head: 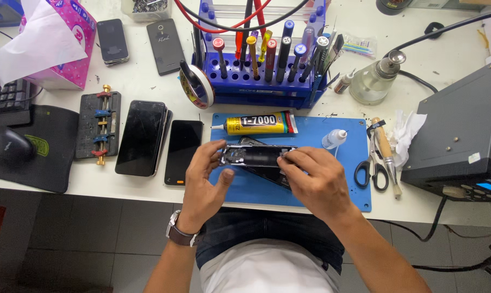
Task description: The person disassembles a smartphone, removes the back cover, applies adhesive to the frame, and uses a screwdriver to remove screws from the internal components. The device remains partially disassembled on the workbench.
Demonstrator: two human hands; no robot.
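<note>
My left hand and right hand both grip the open phone over the blue mat, below the glue tube.

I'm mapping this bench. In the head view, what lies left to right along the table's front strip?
Computer mouse → clamp jig → dark phones → left hand → phone frame → right hand → scissors → grey box.

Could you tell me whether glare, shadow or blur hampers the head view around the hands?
Head view: even, bright light; soft shadows only under the left hand and right hand; faint sheen on the black glossy phone; the dark opened phone frame reads sharp; edges bow slightly.
</note>
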